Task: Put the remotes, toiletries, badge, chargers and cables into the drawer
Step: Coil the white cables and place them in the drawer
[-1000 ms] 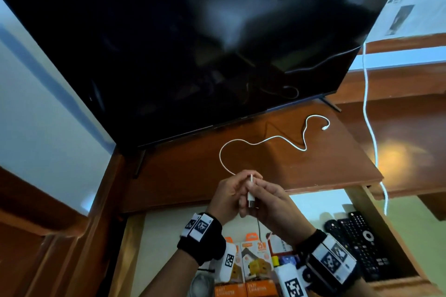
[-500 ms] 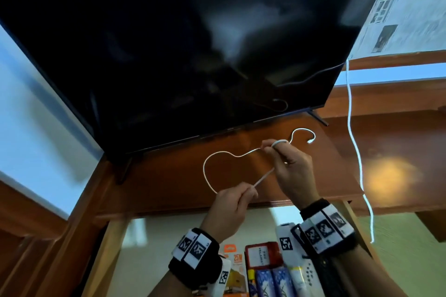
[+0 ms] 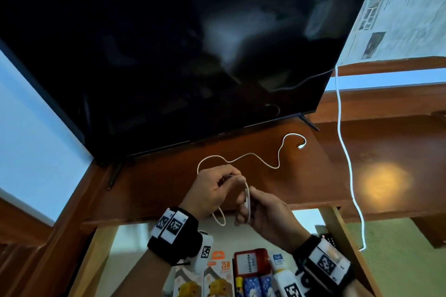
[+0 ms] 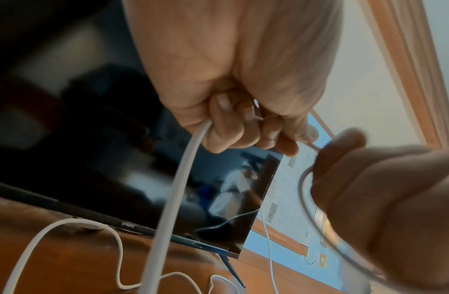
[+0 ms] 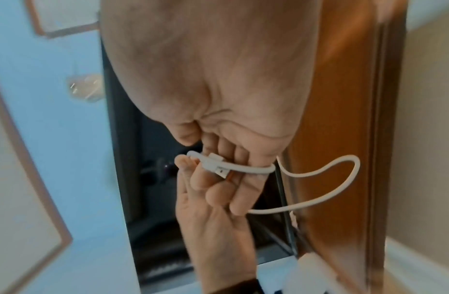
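Observation:
A white charging cable (image 3: 253,155) snakes over the wooden top (image 3: 313,176) in front of the TV, its far plug (image 3: 300,146) lying free. My left hand (image 3: 229,181) grips the cable in curled fingers (image 4: 226,129). Close beside it, my right hand (image 3: 243,207) pinches the USB plug (image 5: 214,166) and a coil of cable across its fingers. One loop (image 3: 219,219) hangs below both hands, over the open drawer (image 3: 144,248). The drawer holds orange charger boxes (image 3: 217,277), a red badge (image 3: 249,264), toiletry tubes (image 3: 281,277) and a dark remote (image 3: 325,237).
A large black TV (image 3: 169,55) stands on the wooden top right behind the cable. A second white cord (image 3: 345,152) hangs down the right side, past the drawer's right wall. Newspaper (image 3: 398,7) covers the upper right.
My right hand has come back from the middle of the cable to my left hand, bringing a length with it. A loop now hangs under the hands and less cable lies on the top.

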